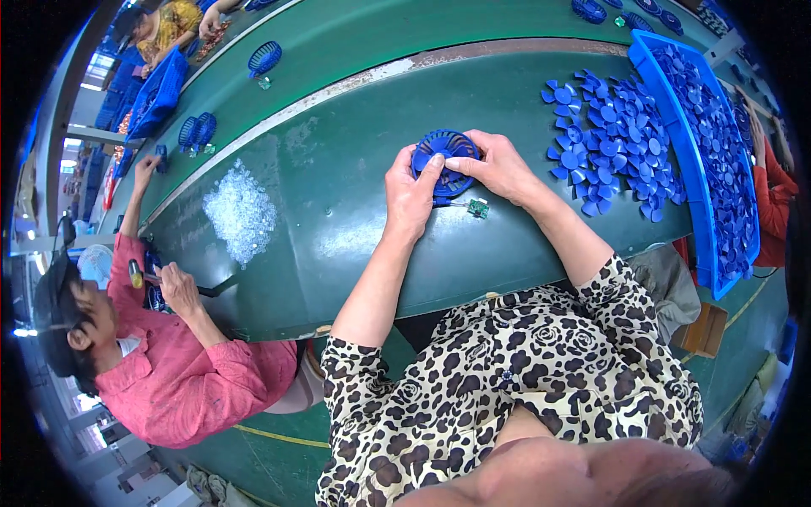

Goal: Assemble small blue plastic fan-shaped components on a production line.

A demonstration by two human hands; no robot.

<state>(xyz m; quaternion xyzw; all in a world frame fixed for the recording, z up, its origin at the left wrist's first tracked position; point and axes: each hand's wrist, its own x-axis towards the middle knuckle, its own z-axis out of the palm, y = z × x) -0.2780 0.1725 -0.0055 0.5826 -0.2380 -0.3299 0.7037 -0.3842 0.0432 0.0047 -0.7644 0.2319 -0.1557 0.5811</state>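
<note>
Housing of blue plastic, round and slotted like a small basket, sits between the left hand and the right hand, over the middle of the green table. Both hands grasp it, one from each side, with the thumbs laid across its face close together near the centre. A small green circuit board is just below the housing, under the right palm, joined to it by thin wiring; whether the board rests on the tabletop or hangs cannot be told. The thumbs cover part of the face, so what lies inside is hard to make out, and the fingers curling round the far side are mostly hidden. The patterned sleeves and blouse cover part of the table's near edge. At the far right, a blue tray of fan blades overlaps a co-worker in red, who is partly cut off by the dark rim. A broad stretch of tabletop separates the left hand from a pile of clear pieces; a narrower one separates the right hand from loose blue fan blades. Beyond the housing, the table runs to a worn, pale-patched strip.
</note>
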